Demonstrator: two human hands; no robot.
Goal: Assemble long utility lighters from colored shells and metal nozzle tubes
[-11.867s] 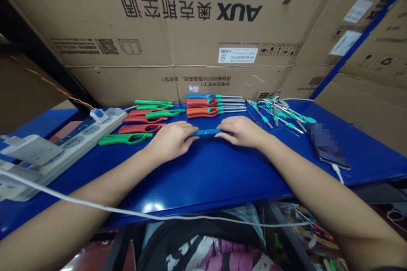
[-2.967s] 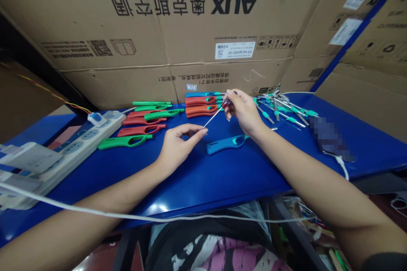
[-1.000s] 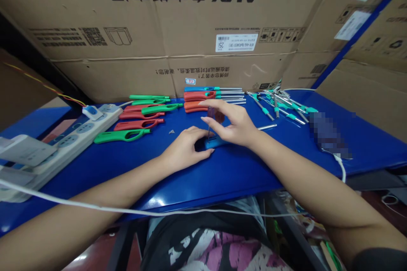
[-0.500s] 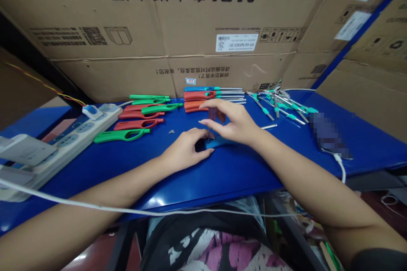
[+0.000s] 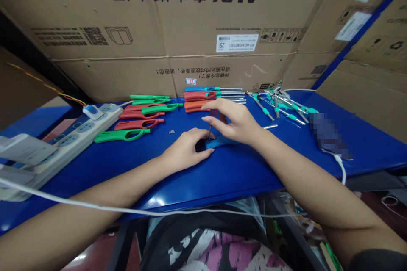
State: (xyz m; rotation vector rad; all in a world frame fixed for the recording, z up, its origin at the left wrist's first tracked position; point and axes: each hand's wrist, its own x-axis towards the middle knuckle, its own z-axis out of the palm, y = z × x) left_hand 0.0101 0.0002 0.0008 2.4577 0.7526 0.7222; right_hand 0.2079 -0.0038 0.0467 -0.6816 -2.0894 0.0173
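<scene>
A blue lighter body (image 5: pixel 222 142) lies on the blue table, its left end gripped between the thumb and fingers of my left hand (image 5: pixel 187 148). Above it, my right hand (image 5: pixel 233 120) holds a small screwdriver (image 5: pixel 210 132) upright, its dark handle between thumb and fingers and its thin shaft reaching down to the lighter body. The exact contact of the tip is too small to tell. A metal tube (image 5: pixel 270 126) shows just right of my right hand. Tiny screws (image 5: pixel 171 131) lie left of my hands.
Green and red lighter shells (image 5: pixel 122 135) lie at left, beside a power strip (image 5: pixel 79 135). Assembled lighters (image 5: pixel 200 95) sit at the back, metal-tube parts (image 5: pixel 286 103) at back right. A blurred dark object (image 5: pixel 329 135) with a white cable lies right. Cardboard (image 5: pixel 190 21) stands behind.
The fingers of my right hand have shifted slightly around the screwdriver handle. My left hand and the blue lighter body stay in place.
</scene>
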